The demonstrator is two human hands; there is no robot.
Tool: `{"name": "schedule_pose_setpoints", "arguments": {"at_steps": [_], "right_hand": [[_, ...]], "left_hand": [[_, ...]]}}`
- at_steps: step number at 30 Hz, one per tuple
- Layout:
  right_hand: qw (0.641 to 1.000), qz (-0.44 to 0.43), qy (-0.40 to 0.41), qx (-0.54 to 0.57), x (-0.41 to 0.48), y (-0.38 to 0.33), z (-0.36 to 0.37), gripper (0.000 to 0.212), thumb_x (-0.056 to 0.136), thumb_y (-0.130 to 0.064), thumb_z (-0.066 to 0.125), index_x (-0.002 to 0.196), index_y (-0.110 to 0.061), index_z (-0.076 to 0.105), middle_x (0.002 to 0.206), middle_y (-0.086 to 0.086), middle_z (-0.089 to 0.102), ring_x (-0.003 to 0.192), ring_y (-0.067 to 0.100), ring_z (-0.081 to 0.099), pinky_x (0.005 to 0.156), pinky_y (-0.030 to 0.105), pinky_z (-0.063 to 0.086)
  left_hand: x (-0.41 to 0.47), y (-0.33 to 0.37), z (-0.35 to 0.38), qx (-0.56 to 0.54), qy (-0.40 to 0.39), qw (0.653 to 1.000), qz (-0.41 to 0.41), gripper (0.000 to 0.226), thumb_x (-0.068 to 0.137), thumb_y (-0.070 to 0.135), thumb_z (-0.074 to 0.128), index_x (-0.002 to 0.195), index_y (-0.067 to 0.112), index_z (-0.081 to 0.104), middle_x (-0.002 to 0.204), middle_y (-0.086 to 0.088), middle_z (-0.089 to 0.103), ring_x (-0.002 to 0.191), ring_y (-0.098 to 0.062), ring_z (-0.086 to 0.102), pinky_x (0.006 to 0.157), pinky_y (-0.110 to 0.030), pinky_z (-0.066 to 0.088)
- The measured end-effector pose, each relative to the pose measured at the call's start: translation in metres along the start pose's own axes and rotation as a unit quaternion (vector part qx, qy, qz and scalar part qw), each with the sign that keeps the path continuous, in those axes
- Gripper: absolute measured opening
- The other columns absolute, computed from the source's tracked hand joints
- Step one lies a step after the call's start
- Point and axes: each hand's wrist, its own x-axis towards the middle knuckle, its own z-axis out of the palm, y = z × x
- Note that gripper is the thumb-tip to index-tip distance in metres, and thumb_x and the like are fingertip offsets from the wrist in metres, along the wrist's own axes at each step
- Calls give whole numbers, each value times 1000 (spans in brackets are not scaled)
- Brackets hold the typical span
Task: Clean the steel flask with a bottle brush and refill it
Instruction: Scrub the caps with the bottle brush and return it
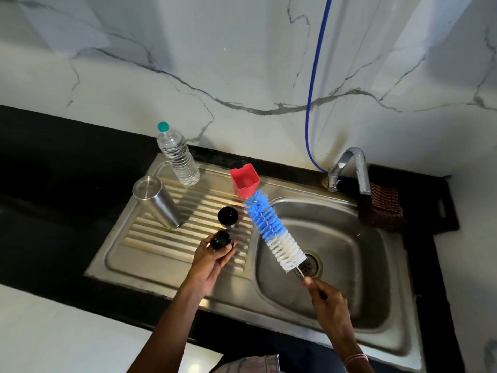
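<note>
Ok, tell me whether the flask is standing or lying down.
Standing: the steel flask rests on end on the ribbed drainboard.

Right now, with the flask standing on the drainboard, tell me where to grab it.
Grip the steel flask round its middle, coming from its near side. It stands as a smooth cylinder with no handle, the plastic bottle stands just behind it, and the near side looks free.

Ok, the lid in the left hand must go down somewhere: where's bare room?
Bare for the lid: the drainboard's near ribs, between flask and left hand, and its near-left corner; also the basin right of the brush. Crowded: the back, where bottle, red cup and black cap stand close.
</note>
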Motion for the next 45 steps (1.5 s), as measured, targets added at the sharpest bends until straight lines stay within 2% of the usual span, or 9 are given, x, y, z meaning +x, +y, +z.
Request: {"name": "schedule_pose_setpoints", "arguments": {"at_steps": [6,9,12,14,19,31,37,40,45], "right_hand": [[1000,10,-8,-4,6,0,10,21,95,-50,62,79,-43,74,49,-9,38,48,6,35,52,26,35],[1000,7,-8,-1,5,-4,12,20,93,-53,59,83,-46,75,50,-8,37,48,8,34,50,26,33],[1000,-1,-8,-2,4,-8,14,25,89,-61,54,85,-47,75,49,-8,39,47,7,36,49,24,33],[1000,-4,-6,-5,3,-11,17,23,90,-58,55,86,-47,74,48,-8,39,46,7,35,49,23,33],[1000,-5,-3,-11,3,-10,22,21,96,-45,61,81,-43,76,49,-7,32,46,9,29,46,22,27],[1000,-2,4,-23,0,-14,27,21,95,-47,60,82,-41,76,50,-8,32,47,6,30,47,20,27],[999,24,11,-31,-1,-13,25,25,95,-51,58,81,-41,76,50,-8,35,48,7,33,47,20,31],[998,43,15,-36,-3,-11,21,26,97,-51,57,81,-41,75,50,-8,38,48,6,35,47,19,31],[997,73,19,-36,-6,-17,12,26,98,-48,57,82,-39,75,49,-13,50,47,6,43,52,26,38]], "left_hand": [[11,16,-27,202,79,969,118,55,78,0,86,125,22,68,122,-5,73,110,-22,72,96,-40,57],[18,23,-31,344,131,912,181,53,73,16,93,119,24,68,111,4,75,96,-11,74,85,-27,58],[26,25,-36,472,146,844,210,51,72,15,92,115,22,65,104,2,74,101,-19,70,91,-35,55],[29,24,-39,532,141,805,222,47,73,13,90,111,20,64,102,0,71,100,-22,67,85,-32,51],[31,22,-40,656,123,701,252,51,80,18,85,125,16,61,121,-9,62,106,-28,63,86,-37,53],[47,31,-37,785,82,561,249,68,83,33,82,142,28,50,137,-2,60,116,-28,64,89,-44,57],[55,32,-40,779,86,561,265,84,75,51,85,144,21,48,136,-4,58,124,-29,56,100,-47,50],[57,32,-33,769,67,535,343,64,81,48,77,135,20,59,130,-5,61,122,-28,55,100,-45,47],[70,35,2,809,24,443,387,29,88,39,74,111,23,74,111,-2,71,100,-27,58,86,-41,42]]}}
